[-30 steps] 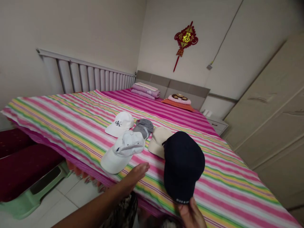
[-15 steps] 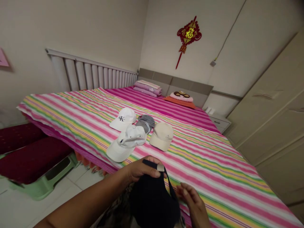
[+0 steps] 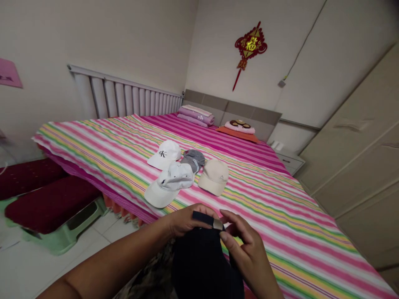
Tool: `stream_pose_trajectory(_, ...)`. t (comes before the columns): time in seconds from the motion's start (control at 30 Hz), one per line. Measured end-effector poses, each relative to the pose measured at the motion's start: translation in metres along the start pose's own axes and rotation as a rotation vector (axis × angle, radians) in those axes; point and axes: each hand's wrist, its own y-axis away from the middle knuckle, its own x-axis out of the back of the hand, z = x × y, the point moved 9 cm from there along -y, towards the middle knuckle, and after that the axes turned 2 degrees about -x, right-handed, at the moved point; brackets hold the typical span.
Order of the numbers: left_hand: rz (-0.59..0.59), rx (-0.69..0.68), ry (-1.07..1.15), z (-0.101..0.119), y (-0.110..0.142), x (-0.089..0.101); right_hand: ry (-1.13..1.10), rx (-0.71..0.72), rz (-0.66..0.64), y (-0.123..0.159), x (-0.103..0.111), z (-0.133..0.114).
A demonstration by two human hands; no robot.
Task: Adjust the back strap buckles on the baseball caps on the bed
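My left hand [image 3: 193, 220] is gripping the dark cap [image 3: 204, 265]; I can't tell if my right hand [image 3: 247, 245] is pinching its buckle [image 3: 217, 224].

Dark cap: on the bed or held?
Held: the left hand has the dark cap by its strap, the right hand at its metal buckle.
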Motion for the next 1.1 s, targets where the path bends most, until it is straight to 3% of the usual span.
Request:
stream_pose_trajectory(0.1, -0.029, -0.039, -0.077, 0.003, 0.0, -0.005, 0.075, 0.113, -0.024, 0.0, -0.005, -0.021)
stream_pose_trajectory(0.2, -0.013, -0.065, -0.083, 0.005, 0.001, -0.006, 0.023, 0.105, 0.016, -0.001, -0.006, -0.025)
stream_pose_trajectory(0.37, 0.055, -0.031, -0.013, 0.001, 0.002, -0.002, -0.109, -0.07, 0.067, 0.0, -0.009, -0.003)
stream_pose_trajectory(0.47, 0.086, -0.056, -0.045, 0.003, 0.003, 0.001, -0.147, -0.22, -0.011, 0.0, -0.016, 0.014)
stream_pose_trajectory(0.6, 0.073, -0.065, -0.013, 0.003, 0.004, 0.002, -0.255, -0.223, -0.138, -0.003, -0.023, 0.014)
stream_pose_trajectory(0.7, 0.086, -0.064, 0.079, 0.001, 0.003, 0.007, -0.41, -0.301, -0.193, -0.001, -0.029, 0.023)
stream_pose_trajectory(0.8, 0.087, -0.081, 0.137, 0.001, 0.004, 0.01, -0.668, -0.39, -0.111, 0.002, -0.028, 0.038)
stream_pose_trajectory(0.97, 0.069, -0.163, 0.185, 0.01, 0.007, 0.013, -1.008, -0.406, 0.205, 0.002, -0.006, 0.059)
stream_pose_trajectory(1.1, 0.072, -0.181, 0.206, 0.011, 0.011, 0.017, -1.061, -0.388, 0.205, 0.004, -0.002, 0.067)
